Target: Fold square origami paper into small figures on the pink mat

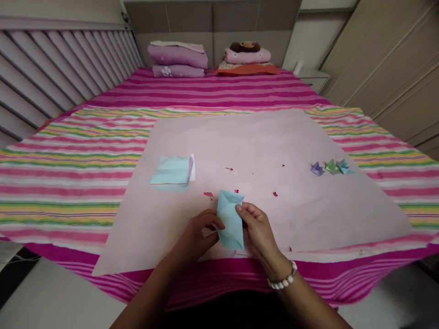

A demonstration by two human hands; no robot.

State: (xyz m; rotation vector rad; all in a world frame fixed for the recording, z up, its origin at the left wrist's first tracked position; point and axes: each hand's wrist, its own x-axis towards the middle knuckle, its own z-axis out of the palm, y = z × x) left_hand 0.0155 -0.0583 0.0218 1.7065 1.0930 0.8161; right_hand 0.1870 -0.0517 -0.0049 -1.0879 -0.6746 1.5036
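A folded light-blue paper (230, 218) is held upright just above the pale pink sheet (260, 151) near the bed's front edge. My left hand (198, 233) pinches its left edge with curled fingers. On the paper's right edge, my right hand (258, 229), wearing a white bead bracelet, grips with fingers pressed together. A stack of light-blue square papers (173, 172) lies to the left on the pink sheet. Three small folded paper shapes, purple (317, 169), green (331, 167) and blue (344, 167), sit in a row at the right.
The pink sheet lies on a striped bedspread (78, 151). Several small red scraps (208, 194) dot the sheet. Folded pillows and blankets (178, 59) and a plush toy (247, 54) are stacked at the headboard. A slatted rail runs along the left, wardrobe doors (391, 64) on the right.
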